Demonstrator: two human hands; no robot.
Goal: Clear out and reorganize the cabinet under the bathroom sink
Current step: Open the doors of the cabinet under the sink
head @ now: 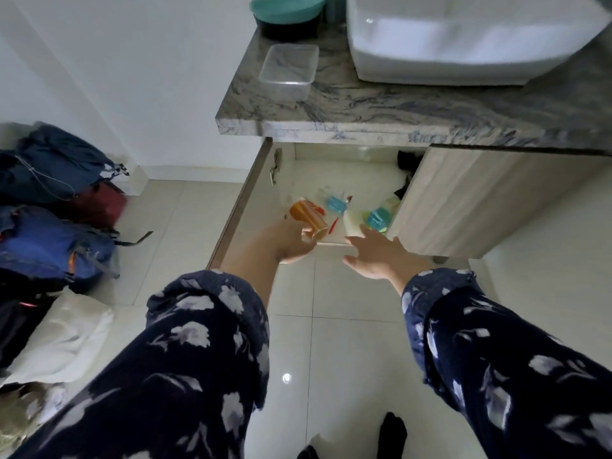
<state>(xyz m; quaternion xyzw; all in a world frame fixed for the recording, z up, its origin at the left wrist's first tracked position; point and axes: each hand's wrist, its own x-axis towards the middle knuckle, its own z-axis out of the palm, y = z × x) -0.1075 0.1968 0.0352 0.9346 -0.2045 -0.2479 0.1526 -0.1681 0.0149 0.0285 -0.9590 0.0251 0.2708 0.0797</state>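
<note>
— What is held by the left hand (pixel 295 250)?
— An orange translucent bottle (pixel 308 219), smooth and cylindrical, is gripped at its near end; its long axis is angled away into the open cabinet (pixel 261 183).
— And the right hand (pixel 377 256)?
— It is spread open, fingertips at a white plastic bottle (pixel 353 226) on the cabinet floor.

My sleeves are soft navy cloth printed with pale flowers (pixel 198 342). The grey veined stone countertop (pixel 381 107) looks polished, and the white ceramic basin (pixel 463 41) is glossy. The clear plastic rectangular tub (pixel 288 71) is smooth. The pale wood-grain cabinet door (pixel 463 200) looks matt; the light floor tiles (pixel 331 359) shine.
</note>
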